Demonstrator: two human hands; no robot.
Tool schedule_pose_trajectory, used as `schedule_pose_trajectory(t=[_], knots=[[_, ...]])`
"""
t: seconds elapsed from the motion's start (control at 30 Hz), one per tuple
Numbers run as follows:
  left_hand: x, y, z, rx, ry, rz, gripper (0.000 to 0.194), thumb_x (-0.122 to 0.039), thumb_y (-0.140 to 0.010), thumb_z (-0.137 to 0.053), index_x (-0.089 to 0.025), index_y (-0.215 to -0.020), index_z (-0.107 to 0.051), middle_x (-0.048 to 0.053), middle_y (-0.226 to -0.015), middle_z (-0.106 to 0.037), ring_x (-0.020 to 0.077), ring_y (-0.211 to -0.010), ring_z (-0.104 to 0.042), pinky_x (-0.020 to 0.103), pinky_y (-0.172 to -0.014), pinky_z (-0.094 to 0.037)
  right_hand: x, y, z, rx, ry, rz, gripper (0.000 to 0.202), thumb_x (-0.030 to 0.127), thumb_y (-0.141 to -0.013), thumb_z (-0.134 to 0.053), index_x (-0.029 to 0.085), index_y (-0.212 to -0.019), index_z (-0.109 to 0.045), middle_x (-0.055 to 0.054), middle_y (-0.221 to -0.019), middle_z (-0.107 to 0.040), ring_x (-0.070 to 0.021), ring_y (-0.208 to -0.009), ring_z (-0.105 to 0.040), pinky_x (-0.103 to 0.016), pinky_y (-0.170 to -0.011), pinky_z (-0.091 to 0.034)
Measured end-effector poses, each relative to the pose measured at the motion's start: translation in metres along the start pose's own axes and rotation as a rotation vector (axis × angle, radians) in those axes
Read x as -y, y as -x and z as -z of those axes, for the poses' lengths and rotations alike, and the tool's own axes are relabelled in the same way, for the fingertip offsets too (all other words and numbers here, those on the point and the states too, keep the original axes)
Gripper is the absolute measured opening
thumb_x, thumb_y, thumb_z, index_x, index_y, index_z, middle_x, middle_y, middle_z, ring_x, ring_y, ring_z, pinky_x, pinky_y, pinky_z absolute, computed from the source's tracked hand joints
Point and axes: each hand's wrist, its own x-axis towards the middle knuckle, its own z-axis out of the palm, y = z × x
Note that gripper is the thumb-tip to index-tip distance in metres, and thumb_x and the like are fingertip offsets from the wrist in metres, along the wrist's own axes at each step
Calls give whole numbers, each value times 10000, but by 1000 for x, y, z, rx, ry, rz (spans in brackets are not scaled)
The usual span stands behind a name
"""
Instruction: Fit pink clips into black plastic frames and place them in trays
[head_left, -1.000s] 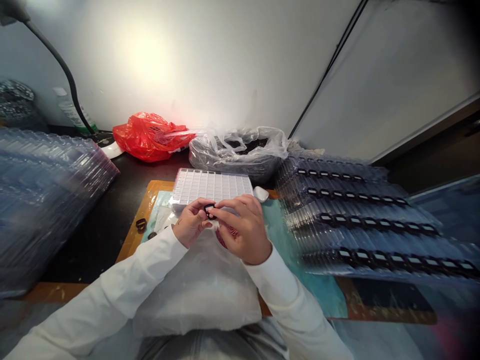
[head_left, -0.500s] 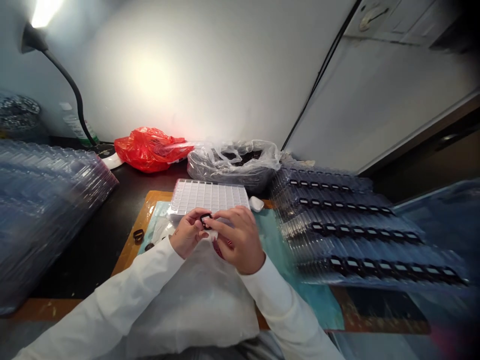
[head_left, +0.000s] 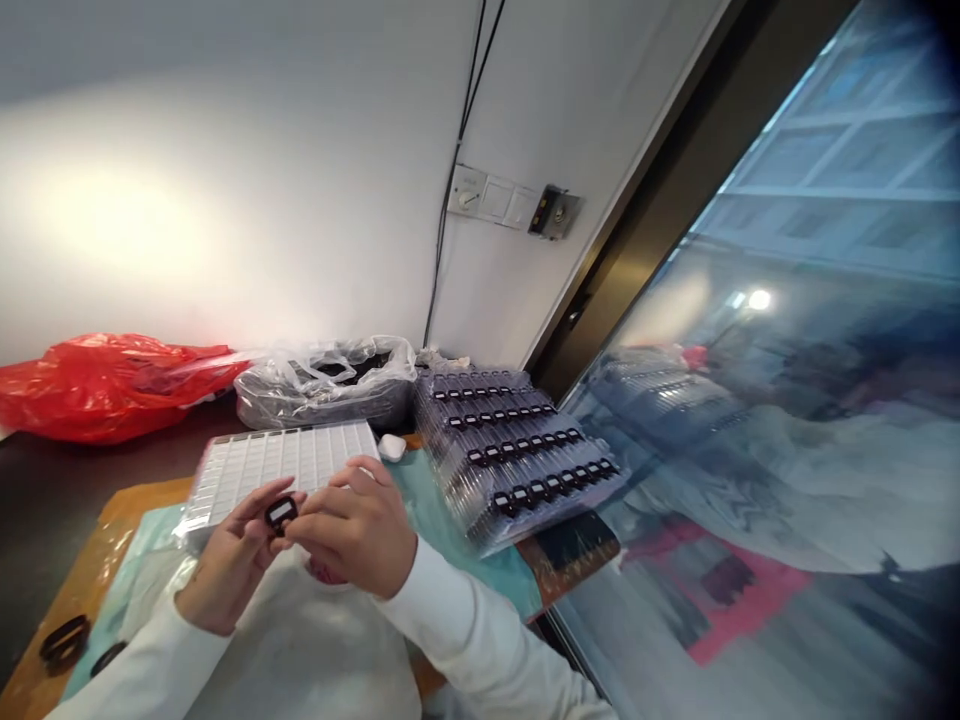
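In your left hand (head_left: 232,568), the thumb and the forefinger are closed on the small black watch-like piece (head_left: 280,513), which has a pale rectangular face, while the other fingers are partly curled. Your right hand (head_left: 364,528) comes from the other side; its thumb and forefinger are nearly together and pinch the right edge of this piece, with the remaining fingers bent. The piece is between your two hands, in front of the white grid tray (head_left: 277,462) and raised above the blue-green mat (head_left: 427,500). Near your left sleeve lie a black band-like piece (head_left: 64,643) and a dark ring-shaped part (head_left: 107,658). The mat is over an orange-brown board (head_left: 90,550) on the dark table (head_left: 34,490). Behind the tray there are a red plastic bag (head_left: 105,395) and a clear plastic bag (head_left: 322,395) with dark contents, and a small white case (head_left: 391,447) is just beside the tray. At the right, clear plastic trays (head_left: 450,490) stand stacked, carrying rows of similar black pieces. On the pale wall (head_left: 300,150) you have black cables (head_left: 459,140) and a switch panel (head_left: 496,199); farther right is a window (head_left: 825,200) with reflections. The marks near the panel's dial are too small to read.
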Motion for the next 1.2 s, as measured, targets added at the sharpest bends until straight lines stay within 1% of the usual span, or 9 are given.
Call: schedule_pose_trajectory(t=[0.17, 0.27, 0.33, 0.4, 0.47, 0.6, 0.73, 0.97, 1.2], knots=[[-4, -3, 3, 0, 11, -27, 657, -512, -303, -895, -230, -878, -745, 35, -833, -700, 180, -651, -614, 228, -473, -522, -33, 7, 73, -40, 18, -28, 148, 318, -913, -571, 291, -837, -695, 68, -854, -732, -74, -797, -616, -323, -1023, -315], [-4, -5, 5, -10, -5, -35, 569, -564, -334, -868, -218, -764, -729, 16, -703, -663, 161, -590, -589, 227, -463, -500, -92, 15, 124, 55, 150, -44, 152, 300, -912, -575, 258, -825, -692, 60, -846, -738, -78, -783, -638, -309, -1008, -328], [-4, -6, 5, 21, -28, -35, 568, -620, -359, -832, -210, -737, -721, 15, -654, -642, 149, -563, -567, 227, -465, -486, -140, 23, 152, 214, 324, -143, 151, 300, -908, -578, 248, -838, -701, 44, -878, -741, -97, -822, -639, -318, -992, -323], [-3, -5, 4, 41, -41, -50, 585, -678, -371, -788, -208, -712, -713, 11, -620, -623, 133, -530, -538, 221, -450, -462, -187, 32, 173, 429, 525, -284, 159, 304, -911, -565, 254, -897, -715, 19, -965, -736, -126, -913, -626, -327, -977, -317], [-3, -5, 2, 30, -40, -91, 602, -731, -402, -736, -207, -696, -705, 1, -594, -600, 114, -493, -503, 207, -428, -432, -228, 42, 186, 483, 591, -354, 149, 283, -890, -590, 225, -890, -727, -32, -973, -732, -170, -922, -619, -352, -939, -331], [-1, -4, 3, 14, -45, -148, 588, -754, -486, -683, -207, -701, -697, -10, -573, -557, 99, -467, -470, 199, -419, -420, -283, 58, 190, 568, 668, -462, 146, 255, -887, -587, 209, -884, -725, -57, -951, -718, -192, -918, -623, -394, -931, -365], [0, -5, 7, 22, -55, -147, 580, -754, -485, -682, -212, -690, -697, -9, -562, -540, 108, -463, -464, 206, -399, -416, -312, 68, 178, 670, 704, -513, 246, 342, -914, -560, 172, -1078, -629, -60, -1098, -640, -185, -981, -607, -419, -906, -475], [-2, -4, 4, 13, -114, -109, 616, -772, -388, -706, -212, -642, -700, 1, -522, -539, 117, -461, -457, 225, -409, -433, -332, 71, 167, 761, 720, -519, 335, 361, -920, -550, 172, -1197, -557, -82, -1203, -579, -192, -1016, -596, -407, -864, -520], [-3, 3, 1, 24, -25, -137, 541, -700, -478, -745, -199, -675, -693, -11, -548, -523, 99, -461, -449, 200, -407, -414, -329, 67, 167, 791, 719, -483, 340, 361, -920, -550, 175, -1204, -553, -83, -1212, -574, -194, -1021, -594, -408, -865, -520]])
